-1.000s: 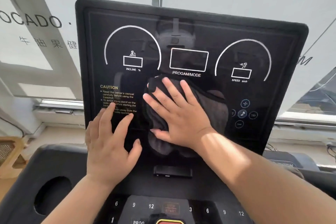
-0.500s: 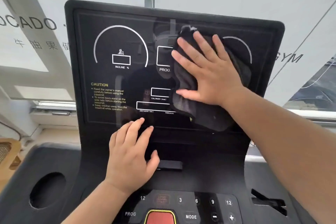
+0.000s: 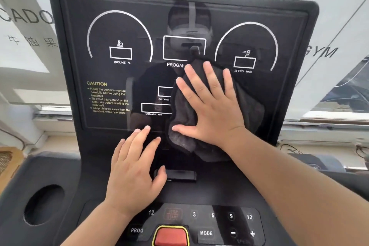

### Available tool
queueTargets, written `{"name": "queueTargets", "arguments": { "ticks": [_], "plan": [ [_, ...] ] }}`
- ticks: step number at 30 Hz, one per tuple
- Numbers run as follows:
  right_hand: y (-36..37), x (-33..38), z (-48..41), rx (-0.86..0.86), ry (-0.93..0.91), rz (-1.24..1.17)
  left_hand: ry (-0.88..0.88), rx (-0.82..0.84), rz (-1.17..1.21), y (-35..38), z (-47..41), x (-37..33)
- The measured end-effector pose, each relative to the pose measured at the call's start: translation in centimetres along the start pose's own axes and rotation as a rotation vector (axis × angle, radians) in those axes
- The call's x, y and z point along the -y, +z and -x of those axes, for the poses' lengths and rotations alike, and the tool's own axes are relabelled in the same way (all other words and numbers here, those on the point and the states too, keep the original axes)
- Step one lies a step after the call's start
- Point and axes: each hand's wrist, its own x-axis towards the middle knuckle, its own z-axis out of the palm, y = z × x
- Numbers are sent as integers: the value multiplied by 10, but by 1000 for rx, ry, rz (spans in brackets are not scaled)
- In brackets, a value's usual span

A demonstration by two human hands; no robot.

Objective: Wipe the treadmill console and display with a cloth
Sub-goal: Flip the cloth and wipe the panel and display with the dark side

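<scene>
The treadmill's black glossy display stands upright in front of me, with white gauge arcs and yellow caution text. My right hand lies flat with spread fingers on a dark grey cloth, pressing it against the centre of the display. The cloth covers part of the PROGRAM/MODE label and the calories and distance boxes. My left hand rests open on the lower edge of the display, just left of the cloth, holding nothing. Below lies the console button panel with number keys.
A red stop button sits at the bottom centre of the console. A round cup holder is sunk into the left console wing. A small black slot sits under the display. Windows with lettering lie behind.
My right hand has slid the cloth down from the upper right of the display to its centre. My left hand has stayed near the display's lower edge.
</scene>
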Motion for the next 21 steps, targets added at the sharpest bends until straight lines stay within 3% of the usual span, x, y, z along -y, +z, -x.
{"name": "queueTargets", "arguments": {
  "ticks": [5,11,17,21],
  "plan": [
    [14,4,46,6,-106,-40,-18,-48,10,5,-4,-16],
    [5,-43,52,-15,-178,-18,64,-51,10,5,-13,-41],
    [-40,-121,-15,-53,78,83,84,-33,34,7,-16,-53],
    [-52,-131,-37,-40,214,78,81,3,39,16,-6,-57]
  ]
}}
